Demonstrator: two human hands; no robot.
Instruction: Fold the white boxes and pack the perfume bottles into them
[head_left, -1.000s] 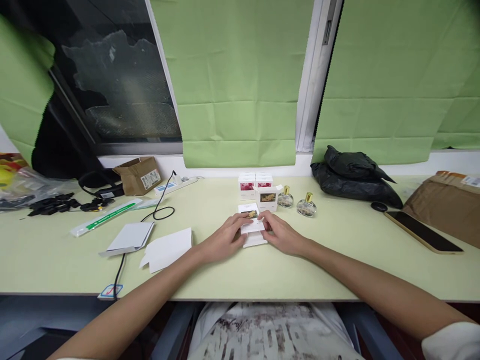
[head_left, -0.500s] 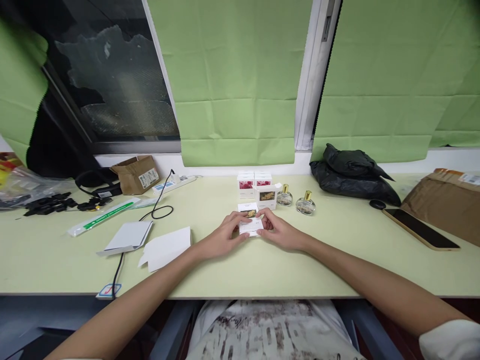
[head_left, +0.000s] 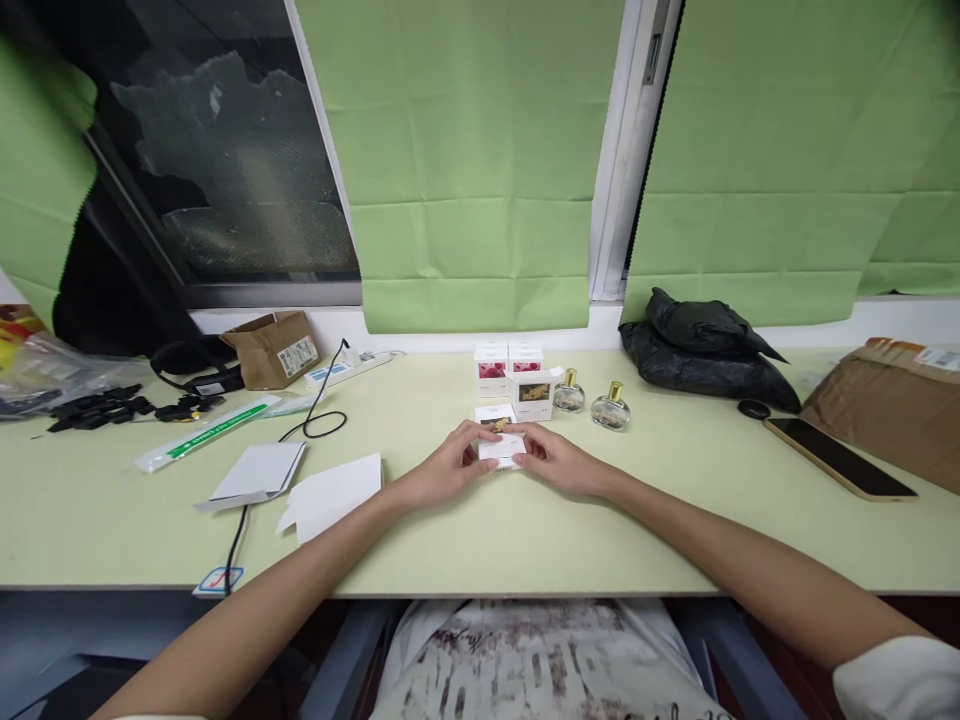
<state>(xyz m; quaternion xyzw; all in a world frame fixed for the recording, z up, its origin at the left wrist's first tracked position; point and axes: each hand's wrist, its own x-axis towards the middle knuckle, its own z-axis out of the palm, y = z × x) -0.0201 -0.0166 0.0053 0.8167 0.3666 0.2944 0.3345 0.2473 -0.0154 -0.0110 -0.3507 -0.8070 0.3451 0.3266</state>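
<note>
A small white perfume box (head_left: 501, 447) with a yellow flower picture is gripped at its two sides, low over the table before me. My left hand (head_left: 454, 465) has thumb and fingers closed on its left side. On its right side, my right hand (head_left: 553, 460) grips it, fingers curled over the top. Parts of the box are hidden by my fingers. Just behind stands a like white box (head_left: 534, 395) with its top flaps up. Two glass perfume bottles with gold caps, a nearer one (head_left: 611, 410) and a farther one (head_left: 570, 392), stand to its right.
Several white boxes with pink pictures (head_left: 493, 370) stand at the back. Folded white card (head_left: 259, 472), a white sheet (head_left: 334, 495) and a black cable (head_left: 326, 385) lie left. Rightward are a black plastic bag (head_left: 705, 350), a phone (head_left: 840, 458) and a brown parcel (head_left: 885, 400).
My right fingers have shifted slightly and now stretch farther over the top of the box. The box is tilted a little differently; the other things stay put.
</note>
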